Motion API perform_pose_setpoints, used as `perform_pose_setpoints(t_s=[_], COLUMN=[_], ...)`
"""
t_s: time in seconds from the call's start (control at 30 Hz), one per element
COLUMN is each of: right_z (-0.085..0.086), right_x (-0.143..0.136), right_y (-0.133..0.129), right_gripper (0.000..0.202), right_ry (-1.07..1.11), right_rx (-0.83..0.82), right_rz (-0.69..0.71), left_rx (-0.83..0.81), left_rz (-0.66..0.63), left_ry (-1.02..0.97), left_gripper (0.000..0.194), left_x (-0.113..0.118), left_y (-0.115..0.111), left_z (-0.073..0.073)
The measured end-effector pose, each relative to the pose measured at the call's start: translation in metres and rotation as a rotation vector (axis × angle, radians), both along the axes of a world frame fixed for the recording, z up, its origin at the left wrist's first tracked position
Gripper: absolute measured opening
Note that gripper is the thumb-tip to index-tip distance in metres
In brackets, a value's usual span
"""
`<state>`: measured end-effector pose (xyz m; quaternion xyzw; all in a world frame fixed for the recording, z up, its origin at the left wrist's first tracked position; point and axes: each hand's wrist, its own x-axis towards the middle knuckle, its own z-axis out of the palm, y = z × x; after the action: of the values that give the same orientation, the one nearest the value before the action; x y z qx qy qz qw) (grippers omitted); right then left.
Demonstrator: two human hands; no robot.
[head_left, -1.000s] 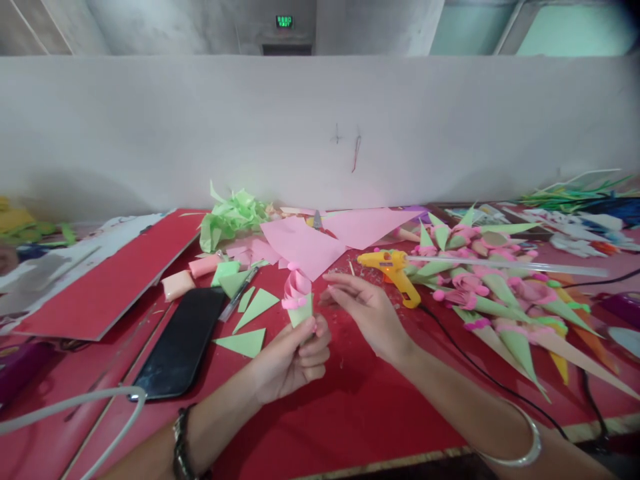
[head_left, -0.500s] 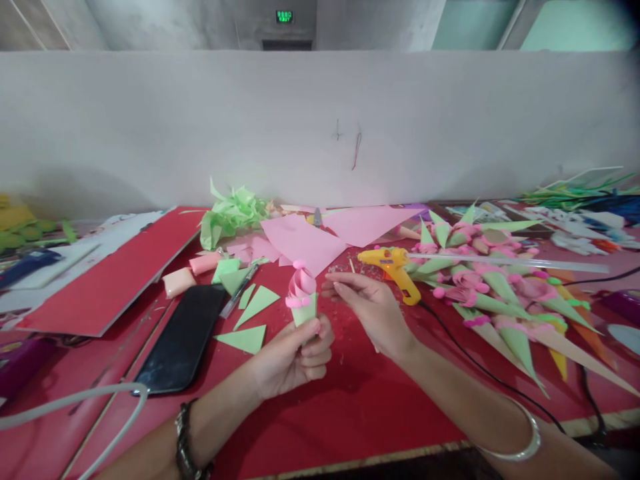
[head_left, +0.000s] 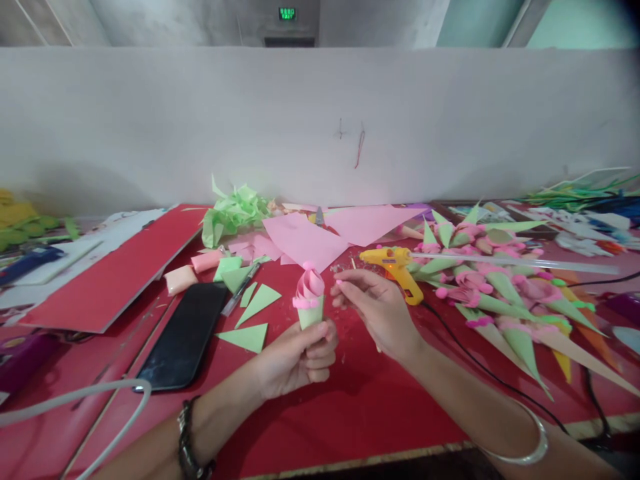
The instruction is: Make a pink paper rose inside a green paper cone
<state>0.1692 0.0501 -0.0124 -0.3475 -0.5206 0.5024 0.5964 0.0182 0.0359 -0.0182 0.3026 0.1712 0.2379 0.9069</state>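
Note:
My left hand point(head_left: 300, 353) is closed round the lower part of a paper ice-cream cone point(head_left: 311, 315), which stands nearly upright. The cone is light green, with a rolled pink paper swirl, a pink trim round the rim and a small pink ball on top. To its right, my right hand point(head_left: 375, 303) has thumb and fingertips pinched together, apart from the cone. A tiny pink spot shows at the thumb tip; whether it is a held bit or the nail, I cannot tell. Just beyond that hand lies a yellow glue gun point(head_left: 397, 267) with a long clear glue stick.
Similar paper cones point(head_left: 490, 287) are heaped on the right. Pink paper sheets point(head_left: 305, 237) and crumpled green paper point(head_left: 235, 210) lie at the back. Left are a black phone point(head_left: 183, 337), green paper pieces point(head_left: 257, 307), a pen-like cutter point(head_left: 240, 291) and a red board point(head_left: 115, 267).
The cone has shifted slightly right and turned a little in my left hand. My right hand has moved slightly right, its fingertips drawn closer together.

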Motion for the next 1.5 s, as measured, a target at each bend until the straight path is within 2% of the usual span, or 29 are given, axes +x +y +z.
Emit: perform_pose_setpoints(t_s=[0.07,0.23,0.4,0.57,0.8,0.93,1.03,1.1,1.27,1.4,1.5], right_z=[0.002,0.008,0.009,0.008,0.003,0.001,0.002,0.003,0.004,0.001,0.001], right_x=[0.0,-0.003,-0.004,-0.004,-0.009,-0.01,-0.009,-0.009,-0.009,-0.009,-0.01], right_y=[-0.003,-0.01,-0.011,-0.009,-0.007,-0.006,-0.007,-0.008,-0.008,-0.007,-0.007], right_gripper=[0.005,0.007,0.007,0.01,0.017,0.027,0.022,0.018,0.017,0.018,0.017], right_ry=[-0.035,-0.287,-0.385,-0.274,-0.042,0.075,0.102,0.102,0.125,0.111,0.074], right_rx=[0.06,0.304,0.344,0.285,0.023,-0.129,-0.246,-0.266,-0.257,-0.246,-0.199], right_rz=[0.032,0.029,-0.038,0.037,0.139,0.305,0.473,0.533,0.523,0.483,0.364], left_rx=[-0.009,-0.037,-0.052,-0.044,-0.023,-0.022,-0.013,0.0,0.024,0.07,0.091], left_rz=[0.017,-0.005,-0.027,-0.061,-0.091,-0.108,-0.12,-0.139,-0.138,-0.026,0.064], left_ry=[0.014,0.029,-0.001,-0.019,-0.012,0.029,0.035,0.037,0.017,-0.013,0.073], left_gripper=[0.027,0.026,0.025,0.025,0.026,0.028,0.028,0.028,0.025,0.024,0.023], left_x=[0.0,0.0,0.0,-0.002,-0.002,-0.002,-0.002,-0.002,-0.001,0.002,0.006], left_y=[0.0,0.0,-0.001,-0.001,-0.001,-0.001,-0.002,-0.002,-0.003,-0.003,-0.001], left_z=[0.0,-0.001,0.0,0.0,0.0,0.0,0.0,0.0,-0.002,-0.006,-0.009])
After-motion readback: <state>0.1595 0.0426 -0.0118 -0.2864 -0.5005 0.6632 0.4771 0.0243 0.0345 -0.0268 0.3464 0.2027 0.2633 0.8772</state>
